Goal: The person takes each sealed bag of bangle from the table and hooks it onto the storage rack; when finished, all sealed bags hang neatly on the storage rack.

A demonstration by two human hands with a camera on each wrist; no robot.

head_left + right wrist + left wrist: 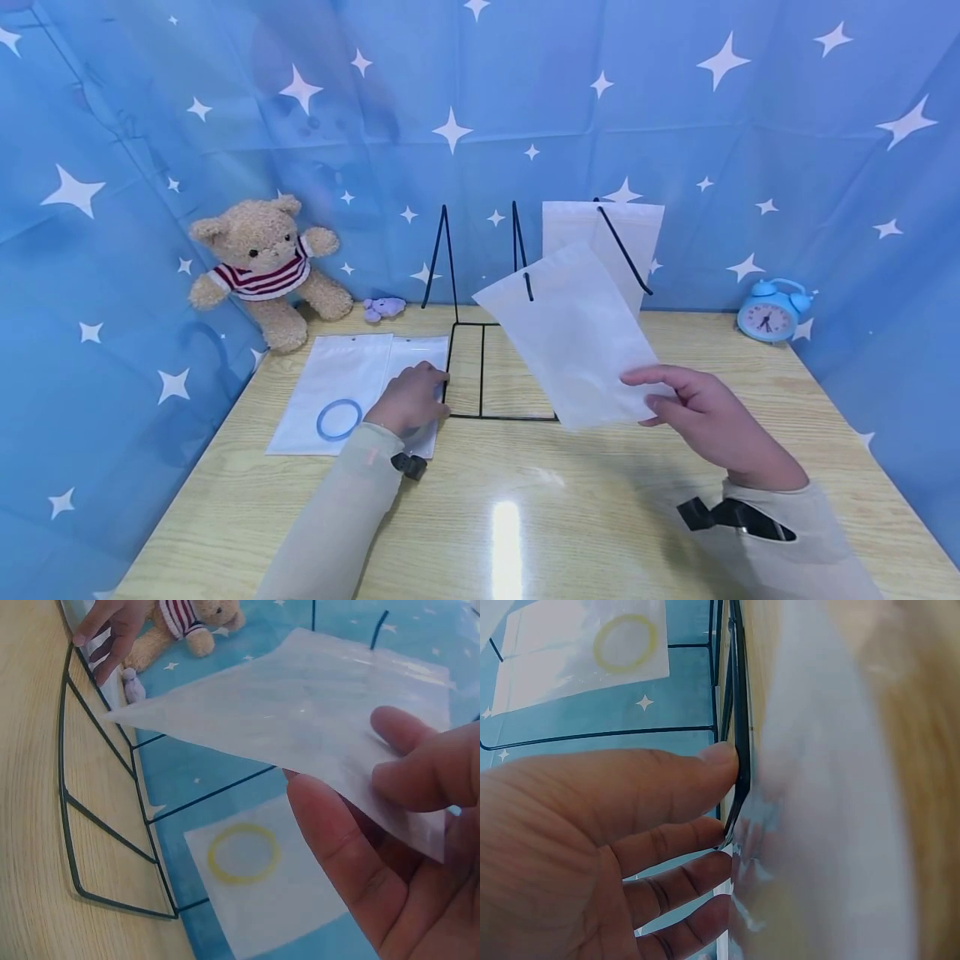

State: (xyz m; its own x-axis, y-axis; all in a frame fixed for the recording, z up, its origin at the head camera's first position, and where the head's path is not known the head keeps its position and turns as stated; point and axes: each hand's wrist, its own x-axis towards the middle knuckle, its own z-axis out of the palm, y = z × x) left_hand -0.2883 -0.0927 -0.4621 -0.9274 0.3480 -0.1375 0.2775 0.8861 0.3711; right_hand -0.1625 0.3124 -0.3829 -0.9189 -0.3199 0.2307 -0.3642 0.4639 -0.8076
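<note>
My left hand (412, 400) grips the left side of a black wire display rack (482, 371) near its base, thumb on one side of the wire and fingers on the other in the left wrist view. My right hand (697, 417) pinches the lower right edge of a white plastic bag (577, 342) between thumb and fingers. The bag slants forward, with the tip of the rack's middle prong (528, 287) poking through near its top edge. On the right-hand prong hangs another white bag (562, 225), marked with a yellow ring (212, 859) in the right wrist view.
Left of the rack, white bags (337, 358) lie flat, one showing a blue ring (320, 421). A teddy bear (262, 250), a small purple toy (385, 309) and a blue alarm clock (767, 319) stand along the back. Star-printed blue cloth (450, 75) surrounds the table.
</note>
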